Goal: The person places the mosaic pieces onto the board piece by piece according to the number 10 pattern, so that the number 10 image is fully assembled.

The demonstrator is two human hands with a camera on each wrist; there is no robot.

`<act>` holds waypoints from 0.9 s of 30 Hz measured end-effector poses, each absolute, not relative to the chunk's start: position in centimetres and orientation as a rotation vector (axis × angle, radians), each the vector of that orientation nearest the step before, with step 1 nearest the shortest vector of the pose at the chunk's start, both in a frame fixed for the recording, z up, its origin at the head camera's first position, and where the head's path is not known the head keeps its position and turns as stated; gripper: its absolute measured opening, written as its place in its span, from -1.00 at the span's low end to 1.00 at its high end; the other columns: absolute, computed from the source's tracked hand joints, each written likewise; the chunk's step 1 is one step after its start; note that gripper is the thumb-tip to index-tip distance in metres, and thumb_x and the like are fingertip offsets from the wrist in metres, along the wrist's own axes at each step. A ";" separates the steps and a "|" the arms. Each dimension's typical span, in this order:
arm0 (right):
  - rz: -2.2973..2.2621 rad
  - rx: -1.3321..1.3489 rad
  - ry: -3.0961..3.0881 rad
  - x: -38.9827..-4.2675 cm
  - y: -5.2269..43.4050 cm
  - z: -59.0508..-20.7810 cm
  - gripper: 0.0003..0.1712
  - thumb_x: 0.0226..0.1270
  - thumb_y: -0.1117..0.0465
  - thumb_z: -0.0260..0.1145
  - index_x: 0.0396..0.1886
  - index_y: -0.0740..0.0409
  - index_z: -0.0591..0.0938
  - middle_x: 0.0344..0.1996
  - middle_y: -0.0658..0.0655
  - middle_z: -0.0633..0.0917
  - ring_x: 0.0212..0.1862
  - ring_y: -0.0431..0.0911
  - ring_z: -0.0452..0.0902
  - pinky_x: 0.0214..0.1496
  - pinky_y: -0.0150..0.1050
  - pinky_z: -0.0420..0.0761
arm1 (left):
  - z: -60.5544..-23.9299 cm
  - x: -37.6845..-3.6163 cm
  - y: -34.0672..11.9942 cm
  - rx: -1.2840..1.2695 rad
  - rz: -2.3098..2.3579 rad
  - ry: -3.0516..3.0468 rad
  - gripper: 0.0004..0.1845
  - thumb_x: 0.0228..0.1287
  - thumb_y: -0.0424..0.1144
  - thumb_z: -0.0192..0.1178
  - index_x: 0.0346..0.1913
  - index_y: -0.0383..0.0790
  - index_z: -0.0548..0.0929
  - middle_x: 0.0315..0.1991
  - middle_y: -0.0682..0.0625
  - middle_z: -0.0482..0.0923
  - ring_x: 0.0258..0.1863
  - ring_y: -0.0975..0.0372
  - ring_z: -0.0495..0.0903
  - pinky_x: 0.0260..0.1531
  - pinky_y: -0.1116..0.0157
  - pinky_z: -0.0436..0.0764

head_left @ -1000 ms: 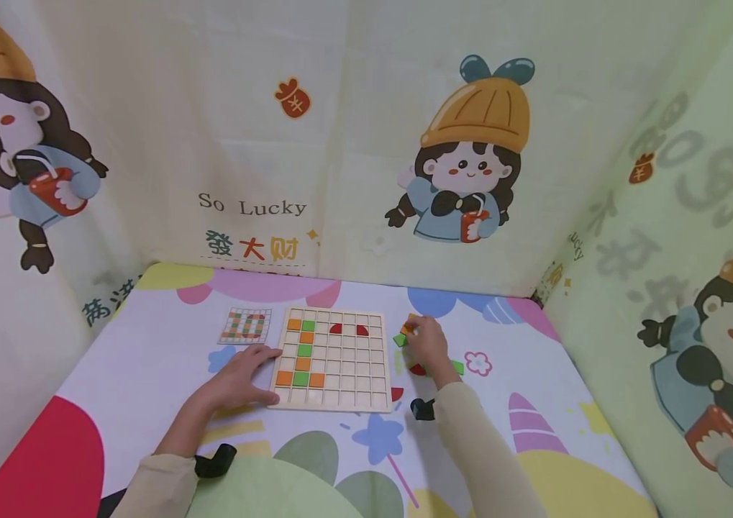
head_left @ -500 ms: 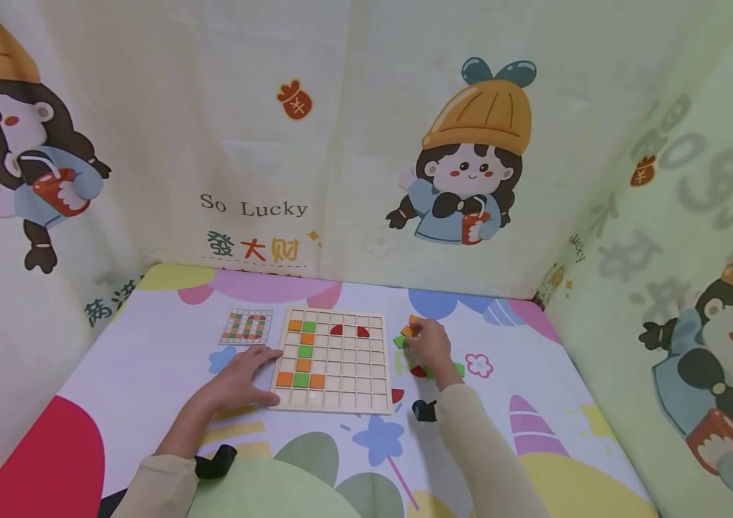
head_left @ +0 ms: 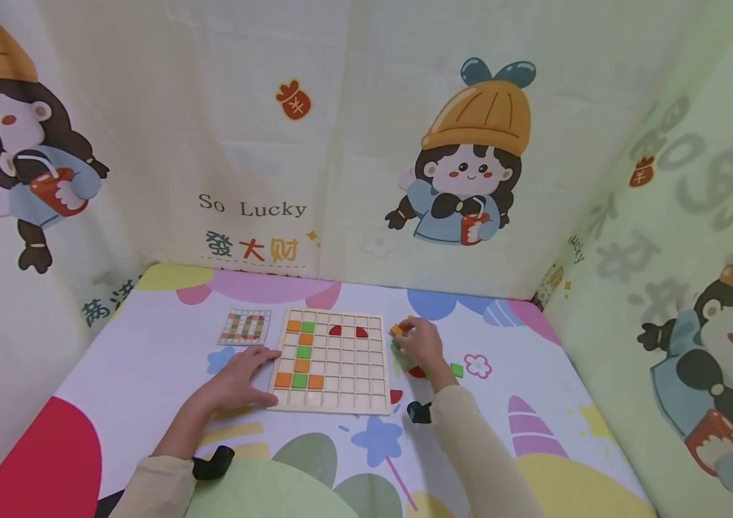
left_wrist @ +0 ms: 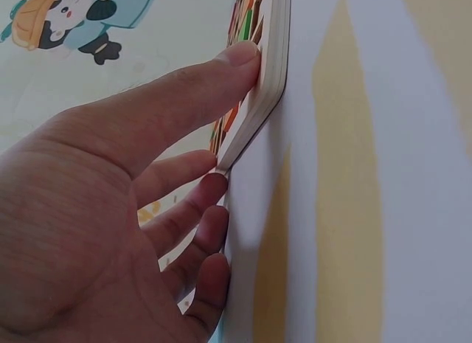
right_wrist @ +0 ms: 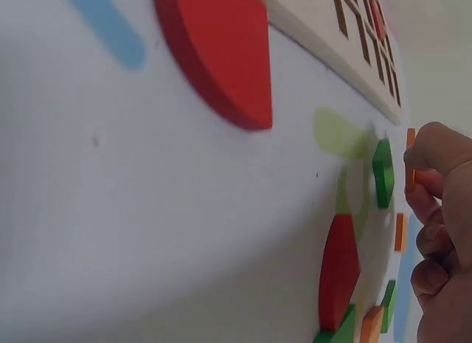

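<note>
Placing step: right hand (head_left: 421, 345) pinched orange tile (head_left: 395, 330) beside board (head_left: 334, 360); left hand (head_left: 237, 381), fingers flat, steadied it. Next: seat tile in cell.

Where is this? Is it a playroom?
Probably a child's play corner: cartoon curtains hang around a colourful mat, and a wooden grid puzzle board with coloured tiles lies on it.

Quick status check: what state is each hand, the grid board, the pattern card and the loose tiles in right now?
Left hand: flat on the table, fingers straight, thumb against the board's edge.
Right hand: pinches an orange tile, lifted beside the board.
Grid board: lying flat, partly filled with orange, green and red tiles.
Pattern card: flat, untouched.
Loose tiles: scattered on the table to the right of the board.
</note>
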State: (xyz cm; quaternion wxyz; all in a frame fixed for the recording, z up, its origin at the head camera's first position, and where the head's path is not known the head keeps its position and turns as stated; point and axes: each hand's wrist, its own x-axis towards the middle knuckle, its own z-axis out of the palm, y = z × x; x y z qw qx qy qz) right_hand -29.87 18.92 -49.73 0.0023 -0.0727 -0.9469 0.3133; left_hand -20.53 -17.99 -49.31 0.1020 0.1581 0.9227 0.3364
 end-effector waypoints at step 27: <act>0.932 0.216 -3.017 -30.1 12.8 -49.3 -0.71 0.22 0.16 0.38 -0.05 0.05 0.72 0.00 0.08 0.68 0.11 0.00 0.53 0.21 -0.05 0.54 | -49.7 -20.6 -18.1 0.470 1.000 2.735 -0.08 -0.09 0.02 0.51 0.38 -0.11 0.38 0.37 -0.20 0.26 0.30 -0.15 0.26 0.22 -0.21 0.33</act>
